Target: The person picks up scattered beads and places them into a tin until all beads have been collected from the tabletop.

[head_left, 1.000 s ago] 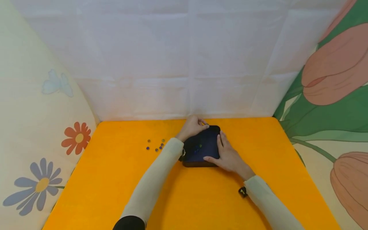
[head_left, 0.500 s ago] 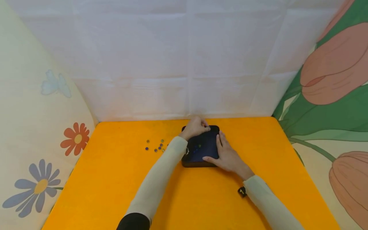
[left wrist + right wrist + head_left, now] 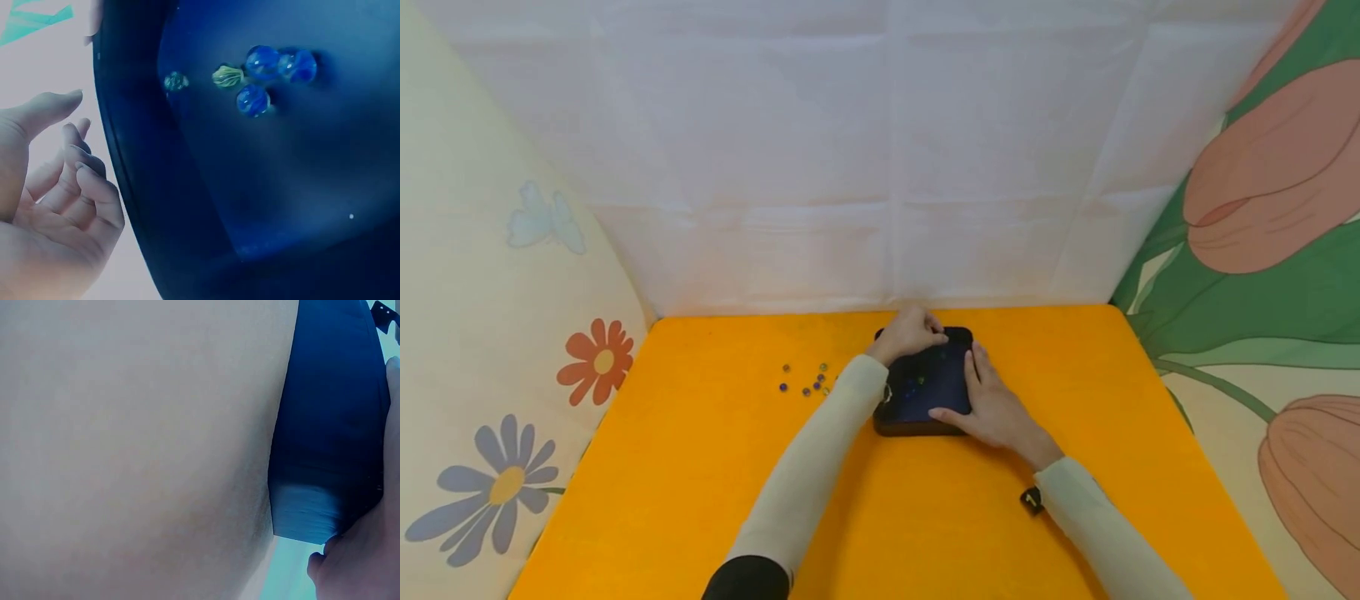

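While our right hand (image 3: 997,410) rests straight-fingered against the dark tray's (image 3: 917,429) right side, our left hand (image 3: 912,332) hangs above, thumb and fingers apart.

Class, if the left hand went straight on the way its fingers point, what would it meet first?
Probably the dark tray, at its far right corner: in the head view, the left hand points roughly that way. Its height above the rim is unclear, so it might pass over instead.
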Demonstrator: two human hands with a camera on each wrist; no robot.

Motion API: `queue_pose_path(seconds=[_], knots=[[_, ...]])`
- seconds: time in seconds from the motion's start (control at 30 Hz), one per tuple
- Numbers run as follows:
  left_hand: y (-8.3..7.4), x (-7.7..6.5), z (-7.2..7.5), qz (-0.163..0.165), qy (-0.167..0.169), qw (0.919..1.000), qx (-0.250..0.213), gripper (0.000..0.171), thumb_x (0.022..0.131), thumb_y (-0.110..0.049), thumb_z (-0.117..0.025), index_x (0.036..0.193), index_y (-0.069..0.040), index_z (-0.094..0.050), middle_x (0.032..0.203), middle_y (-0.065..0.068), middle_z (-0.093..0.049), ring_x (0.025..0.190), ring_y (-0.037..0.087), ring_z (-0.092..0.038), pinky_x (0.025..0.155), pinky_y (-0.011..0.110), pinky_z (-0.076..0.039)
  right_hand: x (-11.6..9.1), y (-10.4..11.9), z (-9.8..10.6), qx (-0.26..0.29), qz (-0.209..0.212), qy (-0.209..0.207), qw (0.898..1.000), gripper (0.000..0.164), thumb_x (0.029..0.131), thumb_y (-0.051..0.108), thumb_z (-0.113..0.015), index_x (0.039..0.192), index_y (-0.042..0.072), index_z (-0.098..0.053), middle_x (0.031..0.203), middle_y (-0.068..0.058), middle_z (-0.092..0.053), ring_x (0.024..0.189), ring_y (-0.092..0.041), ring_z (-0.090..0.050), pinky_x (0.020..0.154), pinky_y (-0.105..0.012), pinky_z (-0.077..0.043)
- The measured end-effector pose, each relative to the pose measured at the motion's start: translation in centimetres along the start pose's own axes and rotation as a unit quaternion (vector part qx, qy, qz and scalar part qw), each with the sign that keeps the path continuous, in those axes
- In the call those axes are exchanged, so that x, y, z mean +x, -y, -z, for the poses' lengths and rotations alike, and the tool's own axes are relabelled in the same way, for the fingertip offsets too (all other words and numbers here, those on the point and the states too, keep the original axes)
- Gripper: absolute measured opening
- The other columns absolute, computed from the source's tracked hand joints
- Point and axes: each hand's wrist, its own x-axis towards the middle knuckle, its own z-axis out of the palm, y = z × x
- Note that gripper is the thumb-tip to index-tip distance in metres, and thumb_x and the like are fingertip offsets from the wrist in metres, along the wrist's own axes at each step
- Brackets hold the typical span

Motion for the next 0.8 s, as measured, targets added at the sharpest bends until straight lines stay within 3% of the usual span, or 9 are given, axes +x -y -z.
queue_pose_path(seconds=[0.4, 0.8], knots=[[-0.3, -0.7, 1.5, -0.005, -0.024, 0.9996, 0.016, 0.020, 0.095, -0.026, -0.080, 0.108, -0.010, -0.081, 0.109, 0.008, -0.074, 0.082, 0.019, -0.068, 0.073, 0.030, -0.057, 0.2, -0.2, -0.1, -0.001, -0.003, 0.001, 1.000, 0.127, 0.088, 0.088, -0.051, 0.167, 0.001, -0.002, 0.177, -0.017, 0.016, 0.165, -0.040, -0.006, 0.125, -0.058, -0.034], [-0.3, -2.4, 3.4, -0.010, 0.012, 0.9999, -0.003, 0.023, 0.098, -0.027, -0.076, 0.113, -0.009, -0.075, 0.112, 0.011, -0.073, 0.091, 0.023, -0.069, 0.082, 0.037, -0.059, 0.2, 0.1, -0.1, -0.007, -0.002, -0.004, 1.000, 0.127, 0.088, 0.088, -0.051, 0.167, -0.001, -0.005, 0.177, -0.020, 0.012, 0.164, -0.042, -0.010, 0.124, -0.060, -0.035]])
